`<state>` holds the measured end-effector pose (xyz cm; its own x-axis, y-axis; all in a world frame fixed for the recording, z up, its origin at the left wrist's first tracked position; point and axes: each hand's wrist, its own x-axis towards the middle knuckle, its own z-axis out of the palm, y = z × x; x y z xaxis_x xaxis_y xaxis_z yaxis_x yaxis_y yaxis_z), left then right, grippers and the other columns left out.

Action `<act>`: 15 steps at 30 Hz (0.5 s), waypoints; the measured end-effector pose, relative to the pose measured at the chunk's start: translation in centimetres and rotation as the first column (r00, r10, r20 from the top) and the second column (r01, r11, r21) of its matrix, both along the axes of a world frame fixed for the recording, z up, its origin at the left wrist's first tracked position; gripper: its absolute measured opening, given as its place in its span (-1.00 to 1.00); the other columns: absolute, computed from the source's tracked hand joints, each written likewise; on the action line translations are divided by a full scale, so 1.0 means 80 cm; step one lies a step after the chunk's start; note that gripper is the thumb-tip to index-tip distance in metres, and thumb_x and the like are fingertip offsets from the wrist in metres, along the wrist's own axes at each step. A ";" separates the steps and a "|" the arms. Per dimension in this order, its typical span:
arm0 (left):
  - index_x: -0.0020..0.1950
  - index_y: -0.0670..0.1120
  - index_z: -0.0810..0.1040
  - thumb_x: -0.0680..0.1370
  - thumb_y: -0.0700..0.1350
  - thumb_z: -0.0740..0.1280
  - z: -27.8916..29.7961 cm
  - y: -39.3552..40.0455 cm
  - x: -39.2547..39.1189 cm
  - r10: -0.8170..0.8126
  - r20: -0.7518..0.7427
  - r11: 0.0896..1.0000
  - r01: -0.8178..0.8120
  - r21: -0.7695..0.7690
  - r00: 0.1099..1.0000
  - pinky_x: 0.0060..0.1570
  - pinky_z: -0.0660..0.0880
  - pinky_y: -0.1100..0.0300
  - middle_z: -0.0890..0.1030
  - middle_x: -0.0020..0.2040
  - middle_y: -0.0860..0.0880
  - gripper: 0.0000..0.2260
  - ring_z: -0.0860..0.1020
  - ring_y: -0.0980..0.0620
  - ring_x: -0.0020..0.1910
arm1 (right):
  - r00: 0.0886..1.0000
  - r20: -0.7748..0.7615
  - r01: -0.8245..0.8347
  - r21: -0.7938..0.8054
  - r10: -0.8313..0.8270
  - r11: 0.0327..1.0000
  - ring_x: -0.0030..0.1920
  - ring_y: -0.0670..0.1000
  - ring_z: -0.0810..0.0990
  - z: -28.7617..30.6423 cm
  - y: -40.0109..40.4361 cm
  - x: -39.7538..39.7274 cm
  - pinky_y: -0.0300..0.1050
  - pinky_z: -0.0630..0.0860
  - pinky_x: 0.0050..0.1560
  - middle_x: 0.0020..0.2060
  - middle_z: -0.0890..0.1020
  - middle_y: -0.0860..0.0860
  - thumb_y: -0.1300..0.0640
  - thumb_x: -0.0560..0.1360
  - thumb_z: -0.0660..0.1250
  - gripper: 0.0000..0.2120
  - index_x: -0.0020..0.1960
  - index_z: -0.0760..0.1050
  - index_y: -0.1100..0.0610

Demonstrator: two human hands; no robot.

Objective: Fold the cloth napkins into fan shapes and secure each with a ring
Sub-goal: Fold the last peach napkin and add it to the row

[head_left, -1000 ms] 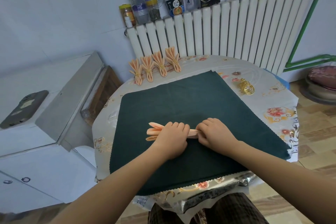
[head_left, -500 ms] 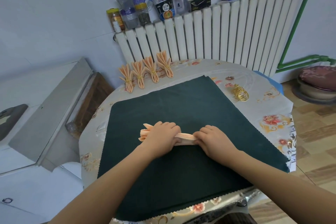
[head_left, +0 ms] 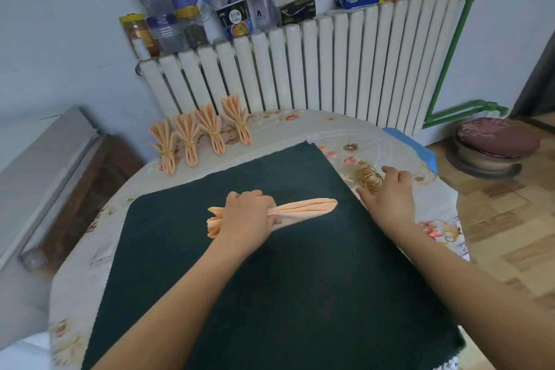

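A pleated peach napkin (head_left: 303, 209) lies across the dark green cloth (head_left: 270, 279) on the round table. My left hand (head_left: 247, 216) grips the napkin near its left end, where the pleats flare out. My right hand (head_left: 387, 192) is off the napkin, at the cloth's right edge, its fingers touching the pile of gold rings (head_left: 370, 179). Whether it holds a ring is hidden. Several finished fan napkins (head_left: 201, 132), each with a gold ring, lie in a row at the table's far left.
The table has a flowered cover (head_left: 390, 141). A white radiator (head_left: 330, 69) stands right behind it, with jars, bottles and boxes (head_left: 186, 18) on top. A grey cabinet (head_left: 45, 165) is at the left, a round stool (head_left: 495, 141) on the floor at the right.
My right hand let go of the napkin and moved right to the gold rings. My left hand still holds the napkin. The camera view has tilted up.
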<state>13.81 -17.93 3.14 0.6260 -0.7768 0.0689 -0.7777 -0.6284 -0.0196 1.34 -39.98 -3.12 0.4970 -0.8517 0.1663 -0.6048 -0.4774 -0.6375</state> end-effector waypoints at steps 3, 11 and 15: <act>0.17 0.09 0.53 0.59 0.12 0.21 -0.004 -0.019 0.006 0.002 -0.001 1.000 -0.002 -0.017 1.000 0.17 0.27 0.13 0.54 0.05 0.09 -0.77 0.49 0.05 0.05 | 0.995 -0.093 0.023 0.027 -0.021 0.999 0.18 0.21 0.44 -0.005 -0.020 0.018 0.04 0.44 0.12 0.27 0.30 0.20 -0.02 0.44 0.41 -0.37 0.36 0.26 0.26; 0.16 0.10 0.53 0.59 0.13 0.21 -0.013 -0.037 0.014 -0.003 -0.048 1.000 0.002 -0.015 0.999 0.18 0.26 0.12 0.54 0.04 0.10 -0.77 0.48 0.07 0.04 | 0.989 -0.146 0.030 0.036 -0.025 0.999 0.12 0.18 0.49 -0.014 -0.035 0.025 0.01 0.46 0.06 0.21 0.38 0.17 -0.01 0.48 0.36 -0.49 0.31 0.35 0.23; 0.17 0.10 0.53 0.59 0.12 0.21 -0.008 -0.029 0.004 0.009 -0.045 1.000 -0.009 -0.005 0.999 0.20 0.25 0.11 0.54 0.05 0.09 -0.78 0.48 0.06 0.06 | 0.999 -0.026 0.024 0.058 -0.022 0.998 0.18 0.16 0.48 -0.005 -0.022 0.003 -0.01 0.44 0.11 0.29 0.36 0.15 0.00 0.46 0.40 -0.44 0.36 0.34 0.20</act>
<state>14.11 -20.24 2.53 0.6352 -0.7710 0.0446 -0.7722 -0.6351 0.0184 1.60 -41.78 -3.54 0.4808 -0.8707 0.1036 -0.6315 -0.4258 -0.6480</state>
